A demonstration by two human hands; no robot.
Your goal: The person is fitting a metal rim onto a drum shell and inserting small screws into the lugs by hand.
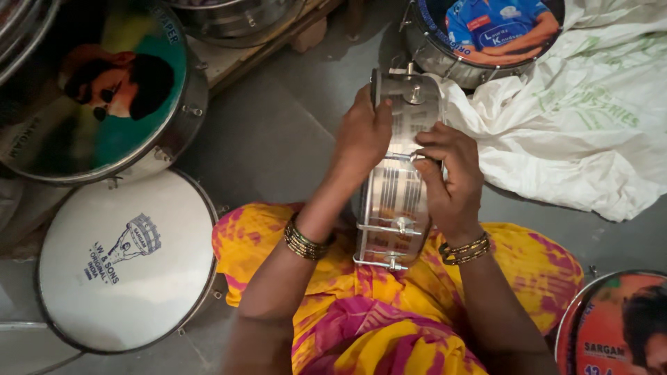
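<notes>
Here — left hand (pixel 363 132) grips steel drum (pixel 399 173) rim | right hand (pixel 451 177) pinches tension rod (pixel 403 157) — drums crowd sides

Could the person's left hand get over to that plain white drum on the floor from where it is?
Probably yes: the left hand grips the shiny metal drum shell, but only bare floor separates it from the white drum.

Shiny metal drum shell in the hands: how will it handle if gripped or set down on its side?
The metal drum shell is polished and reflective, so probably slippery under bare fingers. It looks like a thin, hollow cylinder, so likely light for its size but easy to dent. Set on its curved wall it would tend to roll, though the tension rods may check that. Left hand and right hand both steady it.
</notes>
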